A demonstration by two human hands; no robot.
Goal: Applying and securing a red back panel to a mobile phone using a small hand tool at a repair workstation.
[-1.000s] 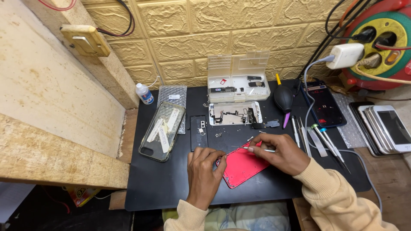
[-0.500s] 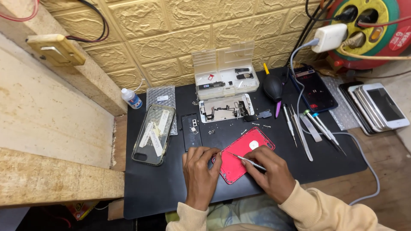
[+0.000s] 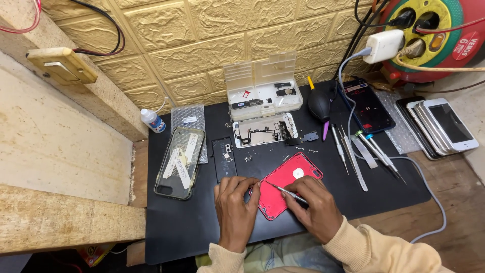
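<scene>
Since earlier frame: right hand [image 3: 314, 208] drawn nearer along red phone shell [image 3: 285, 184], tool tip now mid-shell.

Left hand [image 3: 235, 208]: palm down, fingers curled, pinning shell's near-left edge; grip loose, pressing, not enclosing.

Right hand: pinch grip closed on thin screwdriver [image 3: 287, 192], tip pointing far-left.

Shell: flat on black desk [image 3: 192, 227] mat, centre-near; long axis near-left to far-right.
</scene>
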